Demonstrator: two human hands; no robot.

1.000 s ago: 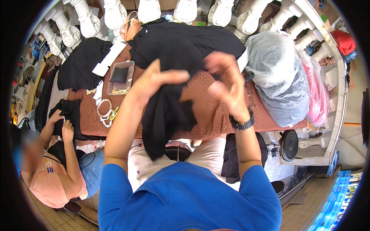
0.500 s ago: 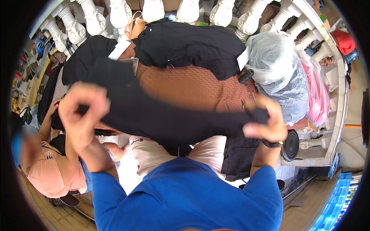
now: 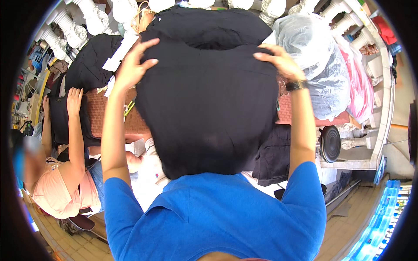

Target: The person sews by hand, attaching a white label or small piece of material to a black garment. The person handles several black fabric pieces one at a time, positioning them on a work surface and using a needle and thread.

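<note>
We hold a black garment (image 3: 209, 104) spread wide in front of us, above the desk (image 3: 117, 119), its lower edge hanging to our blue shirt (image 3: 217, 217). Right of it, clear bags (image 3: 318, 65) hold pale and pink cloth. Our left hand (image 3: 133, 65) has its grip clenched on the garment's upper left edge; our right hand (image 3: 278, 61) grasps the upper right. A coworker's hand (image 3: 75, 98) rests on dark cloth (image 3: 58, 117).
</note>
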